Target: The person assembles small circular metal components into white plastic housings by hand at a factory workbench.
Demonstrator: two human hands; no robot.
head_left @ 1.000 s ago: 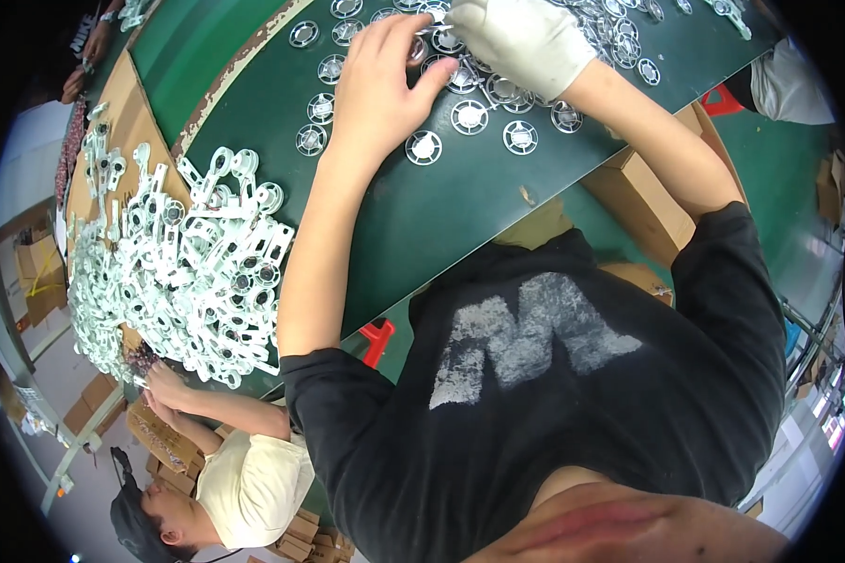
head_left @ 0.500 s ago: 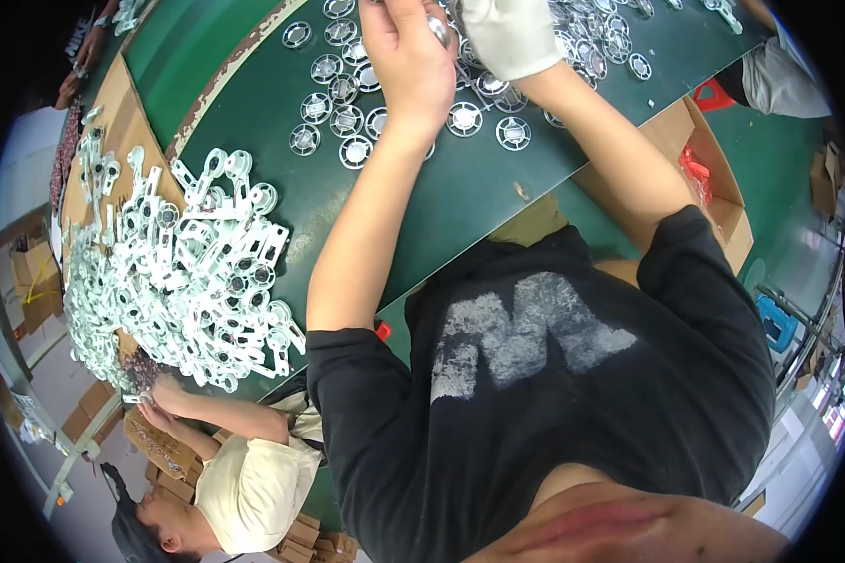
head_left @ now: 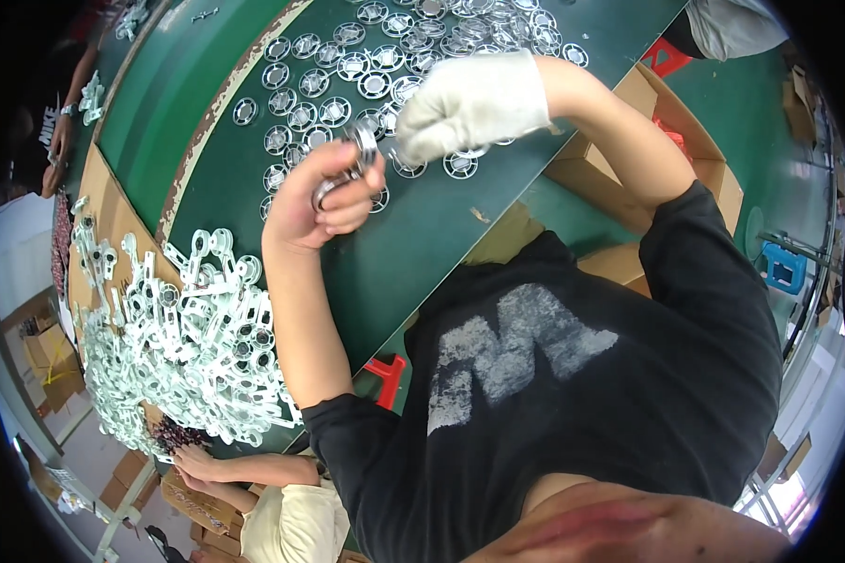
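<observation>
My bare left hand is closed round silver wheel-like discs; at least two rims show between the thumb and fingers, slightly blurred. Just to its right is my right hand in a white work glove. Its fingers are curled together, and what they hold, if anything, is hidden. Beneath and beyond both hands, many spoked silver discs lie spread on the dark green table, some heaped at the far side.
To the left is a large pile of pale green-white parts with round ends, partly on cardboard. A co-worker's hands touch the pile's near edge. Below the table edge at right stands an open cardboard box. A red stool shows underneath.
Both hands have come nearer and moved left from the far part of the disc spread. Discs now show in my left hand. The whole view has shifted.
</observation>
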